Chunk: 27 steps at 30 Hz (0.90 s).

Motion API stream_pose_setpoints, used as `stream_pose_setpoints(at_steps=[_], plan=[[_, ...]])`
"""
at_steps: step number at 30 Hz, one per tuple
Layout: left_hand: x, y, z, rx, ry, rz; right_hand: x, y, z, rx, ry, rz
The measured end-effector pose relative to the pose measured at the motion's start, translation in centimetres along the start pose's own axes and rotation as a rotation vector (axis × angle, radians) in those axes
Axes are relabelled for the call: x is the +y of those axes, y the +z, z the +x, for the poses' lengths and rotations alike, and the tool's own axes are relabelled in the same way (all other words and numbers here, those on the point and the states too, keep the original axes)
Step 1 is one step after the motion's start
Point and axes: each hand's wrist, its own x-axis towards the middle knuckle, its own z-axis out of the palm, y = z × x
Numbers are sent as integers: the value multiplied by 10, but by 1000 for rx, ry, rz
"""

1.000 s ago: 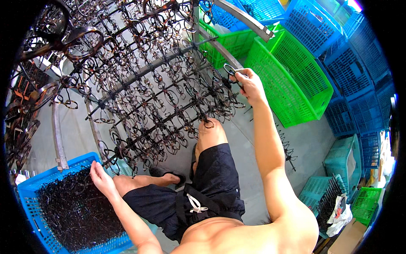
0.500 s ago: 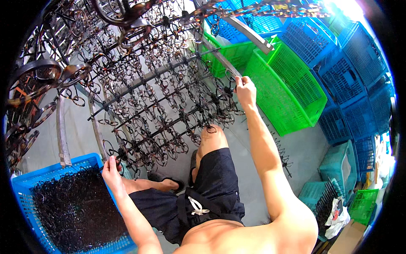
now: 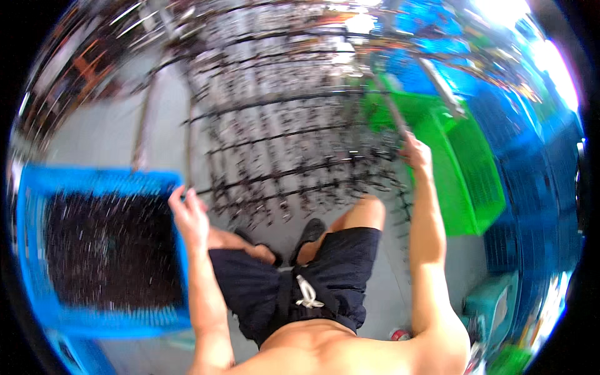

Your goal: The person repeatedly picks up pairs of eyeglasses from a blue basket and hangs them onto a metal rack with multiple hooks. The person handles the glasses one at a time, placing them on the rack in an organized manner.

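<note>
A large rack of thin black rods (image 3: 281,134), hung with many dark spectacle frames (image 3: 306,197), stands tilted in front of me, smeared by motion. My right hand (image 3: 417,153) is closed around the lower end of a flat metal bar (image 3: 390,106) at the rack's right side. On the left side, my left hand (image 3: 190,215) has its fingers closed at the end of another metal bar (image 3: 190,137), beside the corner of a blue basket (image 3: 103,175). Blur hides the exact grip of the left fingers. The basket holds a mass of small dark pieces (image 3: 112,250).
A bright green crate (image 3: 450,187) stands on the floor beyond my right hand. Stacked blue crates (image 3: 531,175) line the right side, with a teal crate (image 3: 490,300) nearer. My bent legs and dark shorts (image 3: 294,281) are below the rack; more racked frames fill the upper left.
The view has swung, so the rack and both hands appear shifted to the right. The rods now look more level across the view. Both hands stay at the rack's two sides.
</note>
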Motion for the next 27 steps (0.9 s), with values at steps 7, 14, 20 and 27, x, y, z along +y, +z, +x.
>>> stream_pose_setpoints(at_steps=[7,14,20,27], plan=[[-21,-71,-7,-85,-163,-184,21,-10,0,1,10,50],[-79,-76,21,90,38,338,-50,1,21,-258,108,-282],[-101,-51,39,-194,83,503,-17,-15,6,-145,27,-268],[-103,-50,53,-252,180,638,-9,-11,9,-57,-18,-244]])
